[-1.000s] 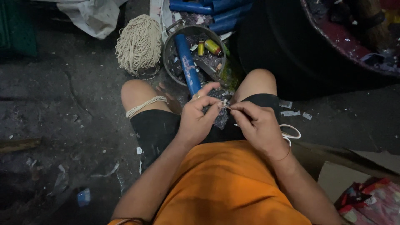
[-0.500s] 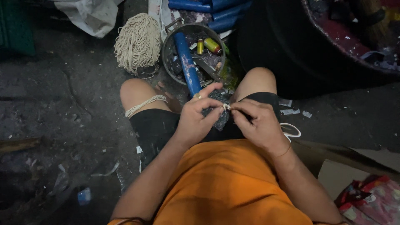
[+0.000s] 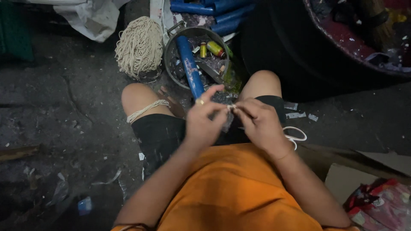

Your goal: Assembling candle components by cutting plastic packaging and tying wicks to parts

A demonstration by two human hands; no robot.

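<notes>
The small dark thing (image 3: 223, 99) you pinch between your left hand (image 3: 204, 124) and right hand (image 3: 257, 125) is too small and shadowed to tell. Your fingertips cover most of it. At twelve o'clock, the blue tubes (image 3: 214, 6) run past the top edge. At four o'clock, the red packet (image 3: 379, 205) is cut by the corner.

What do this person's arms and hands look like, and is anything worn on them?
Both arms are bare, with no sleeves reaching the forearms and no gloves. The left hand wears a small gold-coloured ring on one finger. The right hand shows no ring or band. An orange shirt covers the torso.
</notes>
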